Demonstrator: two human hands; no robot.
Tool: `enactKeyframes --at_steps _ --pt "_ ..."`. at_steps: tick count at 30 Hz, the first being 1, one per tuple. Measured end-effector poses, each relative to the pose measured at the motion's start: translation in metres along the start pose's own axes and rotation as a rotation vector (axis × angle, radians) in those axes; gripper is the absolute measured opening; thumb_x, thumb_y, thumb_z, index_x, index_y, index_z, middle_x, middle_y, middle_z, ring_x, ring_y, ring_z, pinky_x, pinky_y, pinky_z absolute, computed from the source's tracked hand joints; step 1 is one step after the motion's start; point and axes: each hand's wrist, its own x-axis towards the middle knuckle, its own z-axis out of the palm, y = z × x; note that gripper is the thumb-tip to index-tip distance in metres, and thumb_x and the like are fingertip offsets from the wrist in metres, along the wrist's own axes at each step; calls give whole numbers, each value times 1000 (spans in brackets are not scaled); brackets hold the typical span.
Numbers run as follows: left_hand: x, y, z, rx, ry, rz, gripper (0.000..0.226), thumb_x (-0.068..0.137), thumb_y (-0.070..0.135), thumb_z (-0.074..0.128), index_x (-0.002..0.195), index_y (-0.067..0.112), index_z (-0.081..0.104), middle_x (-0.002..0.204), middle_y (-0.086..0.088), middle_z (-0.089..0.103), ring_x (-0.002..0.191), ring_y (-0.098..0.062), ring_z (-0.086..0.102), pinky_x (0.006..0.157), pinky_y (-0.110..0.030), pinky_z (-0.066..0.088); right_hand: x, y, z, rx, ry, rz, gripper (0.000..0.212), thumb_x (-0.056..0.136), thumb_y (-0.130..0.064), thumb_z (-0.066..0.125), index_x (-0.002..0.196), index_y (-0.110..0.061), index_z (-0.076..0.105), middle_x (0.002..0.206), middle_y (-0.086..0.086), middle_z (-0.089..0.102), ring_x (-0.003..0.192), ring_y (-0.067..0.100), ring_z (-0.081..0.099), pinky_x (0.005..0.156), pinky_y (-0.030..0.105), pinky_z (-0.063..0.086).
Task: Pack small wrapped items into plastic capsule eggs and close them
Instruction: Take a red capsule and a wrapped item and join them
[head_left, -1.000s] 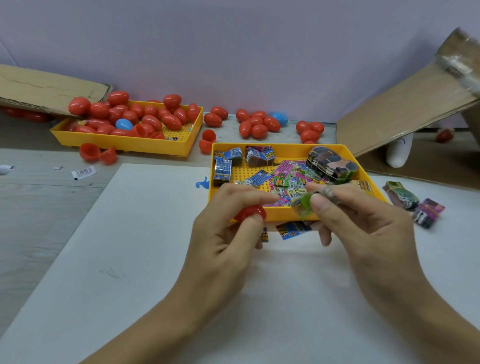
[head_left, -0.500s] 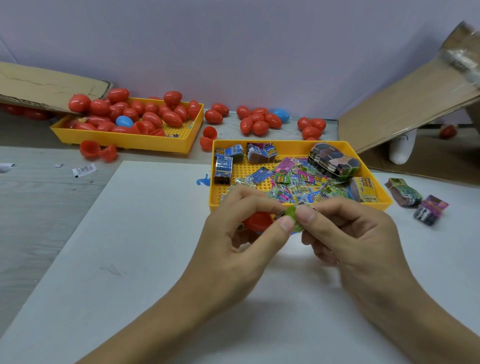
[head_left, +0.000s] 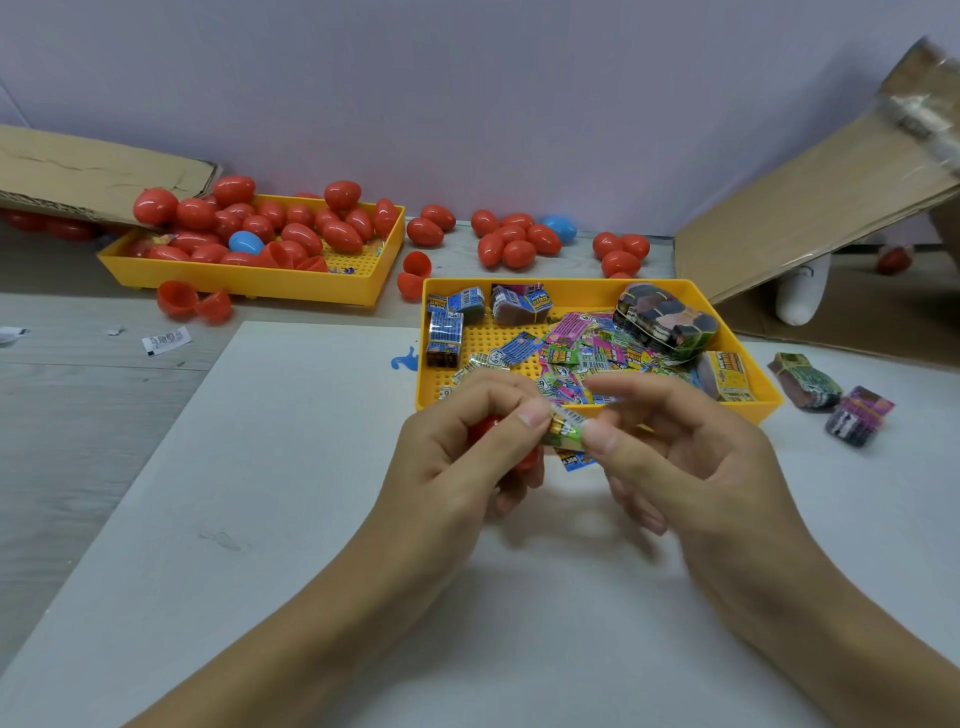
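left hand (head_left: 457, 457) grips red capsule egg (head_left: 485, 427); both hands pinch wrapped item (head_left: 563, 431), right hand (head_left: 691, 457) at 3 o'clock of it.

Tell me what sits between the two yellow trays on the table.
In the head view, an opened red capsule egg, its halves apart, lies between the egg tray and the tray of wrapped items.
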Motion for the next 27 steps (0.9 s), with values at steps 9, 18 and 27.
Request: enactKeyframes --at_steps 9,18,27 --pt "0 0 0 -25 -13 -57 21 92 25 53 80 18 68 87 0 59 63 -12 54 52 -21 39 -6 0 1 -207 -51 -226 29 75 -33 76 104 -38 75 96 -4 71 77 14 67 59 24 53" --pt "-2 1 4 57 -83 13 23 90 34 55 77 18 66 95 0 58 65 -14 54 55 -20 40 -6 0 3 -234 25 -248 18 79 -33 72 96 -38 76 83 -6 73 69 14 69 49 22 49" --pt "-1 -3 -1 -38 -96 -32 22 78 29 54 85 13 68 94 -2 56 71 -23 53 57 -27 43 -5 6 1 -225 70 -239 16 82 -17 69 90 -30 75 67 -4 69 52 9 59 45 13 42"
